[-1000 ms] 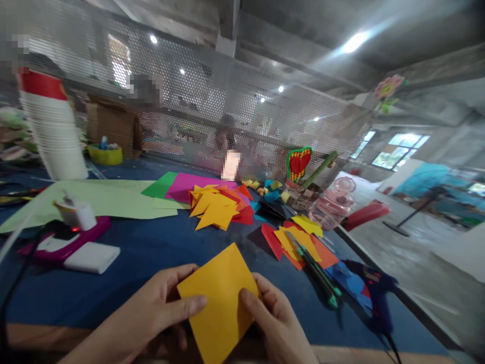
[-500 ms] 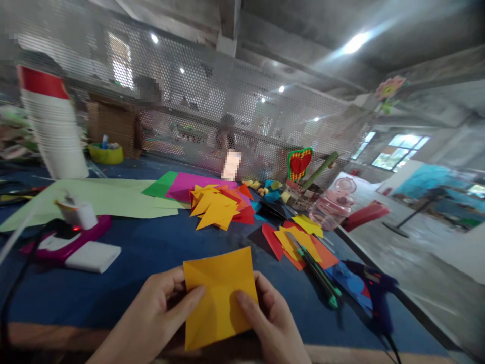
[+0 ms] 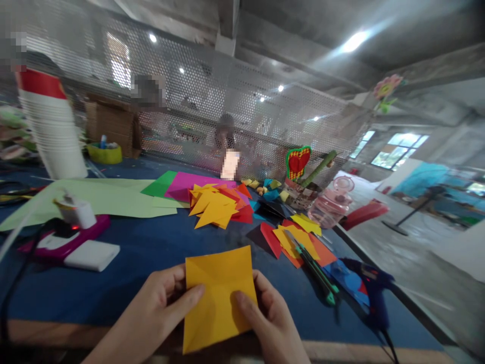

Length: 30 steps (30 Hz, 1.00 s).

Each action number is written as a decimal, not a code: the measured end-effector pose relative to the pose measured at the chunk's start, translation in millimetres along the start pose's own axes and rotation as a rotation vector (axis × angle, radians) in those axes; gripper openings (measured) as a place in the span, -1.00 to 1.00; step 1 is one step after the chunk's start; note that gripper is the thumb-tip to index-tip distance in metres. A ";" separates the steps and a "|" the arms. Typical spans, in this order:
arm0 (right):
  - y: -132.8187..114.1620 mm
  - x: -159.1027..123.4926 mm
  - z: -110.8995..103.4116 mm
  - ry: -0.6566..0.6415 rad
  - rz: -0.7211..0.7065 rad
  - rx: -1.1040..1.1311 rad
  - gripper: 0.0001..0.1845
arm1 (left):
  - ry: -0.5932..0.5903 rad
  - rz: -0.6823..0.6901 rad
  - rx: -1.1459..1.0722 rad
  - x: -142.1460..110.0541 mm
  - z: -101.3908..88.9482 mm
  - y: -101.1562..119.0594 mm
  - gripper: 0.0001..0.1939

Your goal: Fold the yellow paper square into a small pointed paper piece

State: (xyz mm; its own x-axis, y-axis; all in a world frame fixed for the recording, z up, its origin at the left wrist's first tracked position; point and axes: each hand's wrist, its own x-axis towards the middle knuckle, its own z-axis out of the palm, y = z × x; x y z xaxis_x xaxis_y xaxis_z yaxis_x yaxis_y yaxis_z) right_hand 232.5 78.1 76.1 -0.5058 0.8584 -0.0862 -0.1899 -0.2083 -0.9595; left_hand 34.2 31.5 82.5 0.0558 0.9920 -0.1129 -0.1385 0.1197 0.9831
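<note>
Between my two hands, just above the table's front edge, is a square sheet of yellow-orange paper (image 3: 220, 288) with faint creases. My left hand (image 3: 166, 303) pinches its left side, thumb on the front face and fingers behind. On the right side my right hand (image 3: 269, 308) grips it the same way. Beyond the sheet lies a pile of yellow paper pieces (image 3: 215, 206) over red and orange ones. Nearer my right hand, a green and black utility knife (image 3: 316, 273) rests beside more yellow and red pieces.
A dark blue glue gun (image 3: 375, 288) lies at the right edge. On the left are a magenta power strip (image 3: 100, 227), a white power bank (image 3: 93, 256) and a tall stack of paper cups (image 3: 56, 131). A pink bottle (image 3: 329, 207) stands at the back right; light green paper (image 3: 113, 197) spreads behind.
The yellow-orange sheet has tilted very slightly in my hands. Both hands keep the same hold, and the surroundings shift a little with the camera.
</note>
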 end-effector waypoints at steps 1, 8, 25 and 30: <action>0.2 -0.3 -0.2 -0.005 0.002 0.003 -0.56 | -0.009 -0.006 -0.004 0.1 0.3 0.5 -0.54; 2.8 -1.1 -5.1 -0.032 -0.001 -0.060 -0.54 | -0.052 -0.030 -0.028 -0.5 1.0 -2.9 -0.57; 4.5 -0.3 -8.2 0.327 -0.736 -0.927 -0.59 | -0.008 -0.071 0.143 3.8 -6.2 3.7 -0.60; 0.8 -6.7 -5.8 0.174 -1.283 -1.379 -0.66 | 0.105 -0.057 0.120 4.6 -5.6 -3.5 -0.59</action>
State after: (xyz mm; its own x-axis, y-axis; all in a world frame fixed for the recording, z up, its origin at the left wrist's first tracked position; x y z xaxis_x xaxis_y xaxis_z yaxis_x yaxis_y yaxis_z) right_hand 240.7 74.9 74.4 -0.5288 0.2175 0.8204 0.4283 0.9029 0.0367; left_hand 29.4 35.9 77.7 -0.0440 0.9832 -0.1770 -0.0188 0.1763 0.9842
